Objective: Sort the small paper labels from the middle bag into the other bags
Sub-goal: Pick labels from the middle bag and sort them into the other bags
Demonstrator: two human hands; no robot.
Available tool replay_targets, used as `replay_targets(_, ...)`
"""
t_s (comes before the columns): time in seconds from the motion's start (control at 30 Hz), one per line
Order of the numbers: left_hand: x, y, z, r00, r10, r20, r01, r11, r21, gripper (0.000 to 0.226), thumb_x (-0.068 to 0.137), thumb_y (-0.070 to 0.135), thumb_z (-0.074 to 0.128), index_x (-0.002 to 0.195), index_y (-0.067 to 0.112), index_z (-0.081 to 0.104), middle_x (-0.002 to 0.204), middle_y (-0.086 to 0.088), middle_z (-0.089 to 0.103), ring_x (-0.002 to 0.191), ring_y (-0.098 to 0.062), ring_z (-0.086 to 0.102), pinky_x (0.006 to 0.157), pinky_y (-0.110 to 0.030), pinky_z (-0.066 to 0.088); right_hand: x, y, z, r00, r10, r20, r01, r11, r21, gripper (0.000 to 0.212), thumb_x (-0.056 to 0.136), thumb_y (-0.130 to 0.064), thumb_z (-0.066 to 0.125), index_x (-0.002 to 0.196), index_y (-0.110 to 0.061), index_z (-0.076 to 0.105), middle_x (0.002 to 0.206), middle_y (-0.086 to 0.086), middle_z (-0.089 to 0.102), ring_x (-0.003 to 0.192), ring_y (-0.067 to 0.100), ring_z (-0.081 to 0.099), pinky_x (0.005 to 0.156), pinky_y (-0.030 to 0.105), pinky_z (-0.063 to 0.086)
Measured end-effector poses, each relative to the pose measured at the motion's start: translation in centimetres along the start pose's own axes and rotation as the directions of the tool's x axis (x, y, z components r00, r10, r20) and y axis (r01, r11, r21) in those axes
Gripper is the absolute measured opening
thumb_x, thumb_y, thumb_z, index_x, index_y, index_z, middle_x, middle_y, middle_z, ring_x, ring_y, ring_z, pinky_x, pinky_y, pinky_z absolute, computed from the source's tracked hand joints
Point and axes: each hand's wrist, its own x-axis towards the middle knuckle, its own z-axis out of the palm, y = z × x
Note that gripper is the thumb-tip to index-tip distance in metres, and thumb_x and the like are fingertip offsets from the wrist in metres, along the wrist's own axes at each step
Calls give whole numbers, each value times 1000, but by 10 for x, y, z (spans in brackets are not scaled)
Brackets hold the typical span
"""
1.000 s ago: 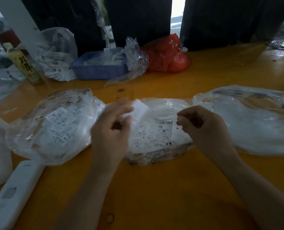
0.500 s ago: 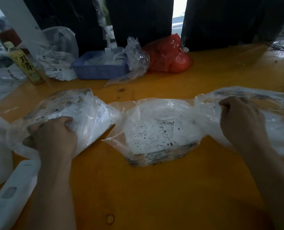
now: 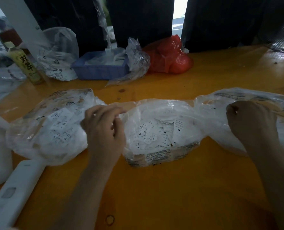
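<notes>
We can't read most of the print on the labels (image 3: 156,133) – only a few size letters like S and M come through the plastic. They lie heaped in the middle bag (image 3: 161,123), which sits open on the table (image 3: 171,188) between the left bag (image 3: 48,125) and the right bag (image 3: 254,103). The right bag runs off the frame edge, and its contents are hard to make out. A white device (image 3: 13,195) at lower left is cut off too.

The left hand (image 3: 103,130) is seen from the back, fingers loosely curled, at the seam between the left and middle bags – fingertips reach the middle bag's rim, but we can't tell if it pinches the plastic or a label. The right hand (image 3: 249,120) is clenched, knuckles up, over the right bag's mouth; whether anything is inside the fist we can't tell.

At the back: a bottle (image 3: 25,63), a blue tray (image 3: 99,70), a red bag (image 3: 169,55).
</notes>
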Motion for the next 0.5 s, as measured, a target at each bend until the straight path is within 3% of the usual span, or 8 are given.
replay_targets(0.07,-8,12,6,997,-20,76,32,987,-156,28,100,11,51,112,12,76,108,7,70,110,-18,61,95,-49,51,-3,-7,-6,995,9,-98,3,992,128,30,104,-21,52,93,-3,73,82,14,70,61,25,50,62,34,42)
replay_targets(0.13,-16,23,10,970,-95,223,168,927,-335,27,102,17,50,117,16,73,110,17,69,105,-6,66,92,-30,56,-10,-20,-15,981,-2,-193,65,944,323,25,104,-25,55,102,-8,72,88,7,71,65,16,56,61,27,41)
replay_targets(0.2,-22,32,14,895,-152,419,351,821,-450,30,103,31,49,123,23,70,111,22,72,102,-2,68,83,-16,56,-21,-37,-21,990,-53,-128,118,805,581,20,102,-28,57,98,-15,72,80,-7,69,58,3,55,53,16,39)
replay_targets(0.27,-27,36,19,806,-145,574,491,705,-512,39,102,48,47,131,29,64,117,22,73,104,-3,70,86,-18,56,-35,-55,-23,981,-175,80,34,568,822,18,99,-30,60,90,-19,71,70,-9,67,51,3,52,48,14,40)
replay_targets(0.33,-29,37,23,718,-127,684,608,593,-528,54,96,68,45,134,34,61,121,17,73,107,-8,71,93,-30,58,-48,-68,-20,920,-314,237,-78,444,893,25,94,-41,58,87,-21,71,69,-3,67,51,12,50,47,22,40)
replay_targets(0.4,-30,37,25,651,-130,748,716,431,-549,64,89,80,51,128,33,69,119,1,75,110,-21,72,99,-47,57,-57,-76,-15,862,-413,294,-99,431,897,31,93,-48,54,81,-24,71,65,3,63,51,17,48,49,25,39)
replay_targets(0.43,-31,36,25,639,-126,759,738,378,-558,65,86,82,56,125,33,72,116,-5,76,109,-27,72,97,-48,58,-60,-80,-13,846,-438,306,-97,438,894,32,95,-47,53,77,-26,69,61,2,60,50,15,47,49,24,39)
replay_targets(0.5,-31,34,25,639,-150,754,739,391,-549,56,84,76,68,116,31,78,107,-7,78,103,-29,74,89,-42,60,-64,-83,-8,840,-441,315,-77,479,874,35,97,-48,52,73,-28,66,56,0,55,47,12,45,48,24,38)
